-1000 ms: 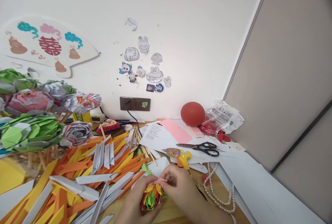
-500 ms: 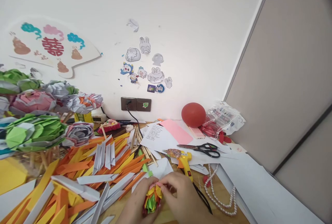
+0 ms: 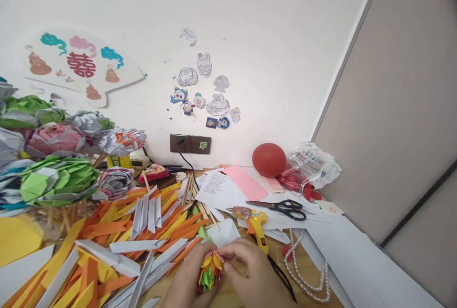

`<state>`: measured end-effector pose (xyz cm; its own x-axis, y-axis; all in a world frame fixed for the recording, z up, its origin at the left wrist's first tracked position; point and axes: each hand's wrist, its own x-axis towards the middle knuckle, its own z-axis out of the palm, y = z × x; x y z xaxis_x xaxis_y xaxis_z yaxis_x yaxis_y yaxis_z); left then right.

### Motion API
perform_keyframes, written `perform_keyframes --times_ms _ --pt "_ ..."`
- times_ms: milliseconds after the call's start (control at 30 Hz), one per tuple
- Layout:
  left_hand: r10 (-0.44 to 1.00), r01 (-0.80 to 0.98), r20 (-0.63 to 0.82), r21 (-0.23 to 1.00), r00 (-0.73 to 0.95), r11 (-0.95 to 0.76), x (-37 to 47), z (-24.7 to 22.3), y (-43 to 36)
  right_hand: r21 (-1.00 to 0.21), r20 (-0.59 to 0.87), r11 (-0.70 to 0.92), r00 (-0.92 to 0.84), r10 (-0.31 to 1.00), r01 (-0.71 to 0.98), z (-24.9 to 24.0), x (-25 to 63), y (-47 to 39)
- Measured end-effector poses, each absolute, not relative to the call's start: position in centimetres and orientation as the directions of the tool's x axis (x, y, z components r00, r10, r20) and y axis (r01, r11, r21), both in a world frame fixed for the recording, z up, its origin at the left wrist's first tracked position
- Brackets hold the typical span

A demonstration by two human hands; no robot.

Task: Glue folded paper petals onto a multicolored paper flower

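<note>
A small folded paper flower (image 3: 210, 272) in orange, yellow, green and pink sits between my two hands at the bottom middle. My left hand (image 3: 185, 282) cups it from the left and below. My right hand (image 3: 252, 272) pinches its top from the right, fingertips on the pink and orange petals. Both hands rest low over the wooden table (image 3: 303, 263), partly cut off by the frame's bottom edge.
Folded orange, yellow and white paper strips (image 3: 117, 241) pile up at left. Large paper flowers (image 3: 57, 179) stand behind them. A yellow glue gun (image 3: 259, 227), black scissors (image 3: 285, 205), a pearl necklace (image 3: 307, 274), a red balloon (image 3: 269, 159) and white sheets lie to the right.
The view has shifted a little, so everything sits slightly lower and to the right. My hands have stayed on the paper flower, with the right fingers lower on its top.
</note>
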<state>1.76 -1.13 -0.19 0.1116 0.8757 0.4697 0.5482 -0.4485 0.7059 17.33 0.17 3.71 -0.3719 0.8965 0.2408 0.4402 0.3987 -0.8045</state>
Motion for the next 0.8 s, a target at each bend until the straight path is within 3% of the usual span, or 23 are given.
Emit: perform_keyframes --times_ms 267,500,667,800 --pt "0.874 0.549 0.479 0.710 0.081 -0.441 1.6 -0.9 -0.8 -0.712 0.352 0.544 -0.446 0.823 0.443 2.7 17.4 0.0" --pt "0.867 0.522 0.494 0.723 0.067 -0.453 1.9 -0.2 -0.6 -0.724 0.287 0.421 -0.317 0.904 0.546 3.4 17.4 0.5" --pt "0.906 0.471 0.422 0.792 0.040 -0.389 1.7 -0.3 -0.5 -0.641 0.410 0.590 -0.431 0.804 0.491 2.2 17.5 0.6" --pt "0.919 0.446 0.395 0.823 -0.006 -0.351 1.8 -0.3 -0.6 -0.641 0.437 0.609 -0.430 0.790 0.467 1.5 17.5 0.5"
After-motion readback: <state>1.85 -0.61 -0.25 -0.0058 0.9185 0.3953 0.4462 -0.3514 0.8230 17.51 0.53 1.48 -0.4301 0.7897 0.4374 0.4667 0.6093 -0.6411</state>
